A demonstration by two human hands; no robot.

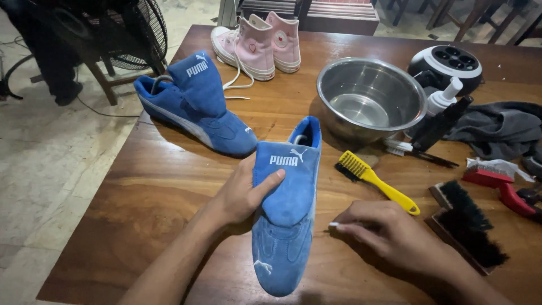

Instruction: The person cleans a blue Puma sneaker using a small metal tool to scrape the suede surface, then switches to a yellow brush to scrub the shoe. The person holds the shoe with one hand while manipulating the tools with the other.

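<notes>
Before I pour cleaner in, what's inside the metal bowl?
The metal bowl shows only a bare shiny bottom. Its near inner wall is hidden by the rim.

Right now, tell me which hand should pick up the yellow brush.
Probably the right hand: it rests free on the table just below the yellow brush, while the left hand grips the blue shoe.

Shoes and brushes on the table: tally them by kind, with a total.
Blue suede shoes: 2
Pink high-top sneakers: 2
Yellow-handled brush: 1
Black-bristle brushes: 2
Red-handled brush: 1
Total: 8
</notes>
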